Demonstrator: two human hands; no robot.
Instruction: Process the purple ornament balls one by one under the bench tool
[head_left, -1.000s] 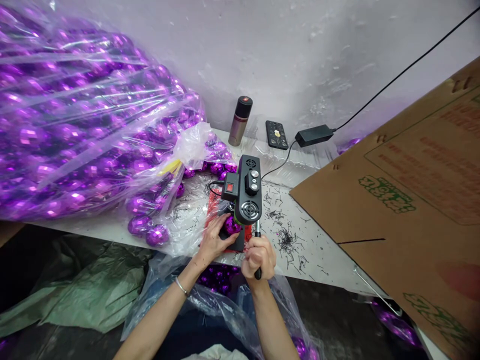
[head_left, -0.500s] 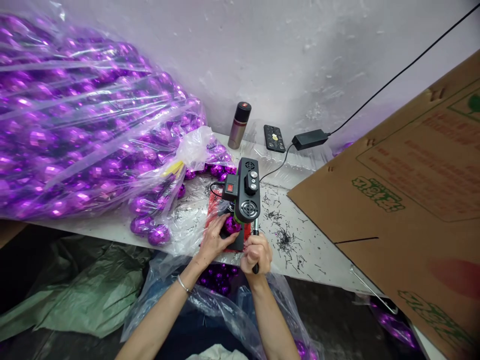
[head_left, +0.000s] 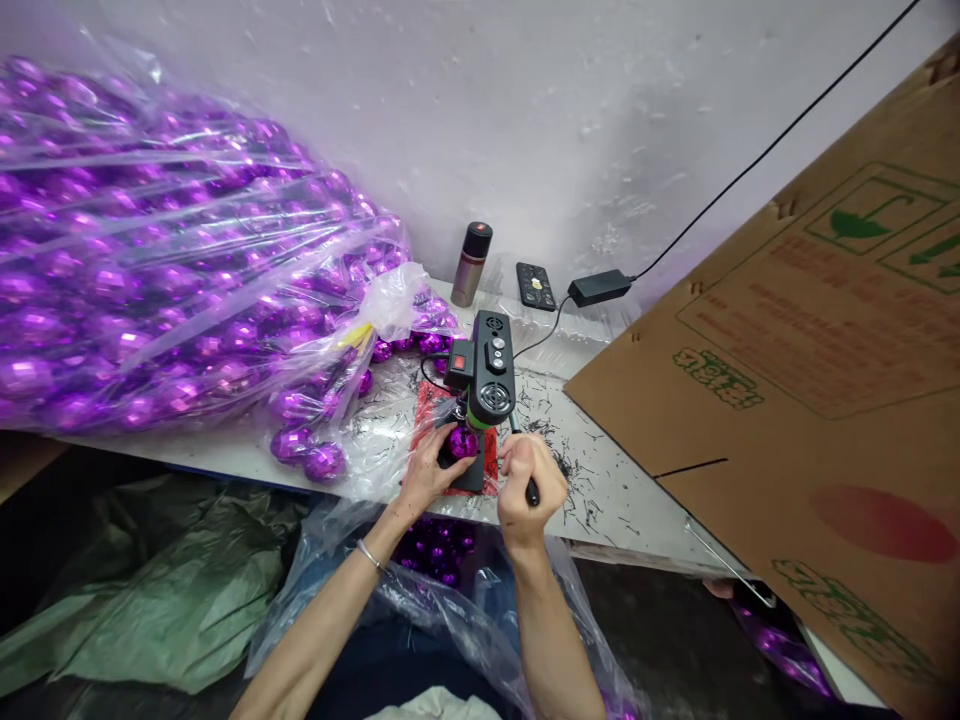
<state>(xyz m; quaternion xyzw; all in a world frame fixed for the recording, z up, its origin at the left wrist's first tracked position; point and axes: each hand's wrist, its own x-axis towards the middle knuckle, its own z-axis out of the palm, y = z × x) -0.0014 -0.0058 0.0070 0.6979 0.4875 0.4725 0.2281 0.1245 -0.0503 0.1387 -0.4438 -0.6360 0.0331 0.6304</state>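
Left hand (head_left: 426,470) grips a purple faceted ball (head_left: 461,441) seated under the head of a small black bench press (head_left: 481,378) on the tabletop (head_left: 600,490), right hand (head_left: 529,482) closed around the press's black lever handle (head_left: 529,487), tilted right; big clear bag of purple balls (head_left: 150,290) to the left, loose balls (head_left: 309,455) beside it, cardboard box (head_left: 817,390) at right, flask (head_left: 470,263) and power adapter (head_left: 598,287) by the wall

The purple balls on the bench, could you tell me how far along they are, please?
Done, it seems: balls in the open bag below the bench edge. In hand: the left hand steadies one purple ball under the small black press; the right hand grips its lever. Left: the big bag of balls.
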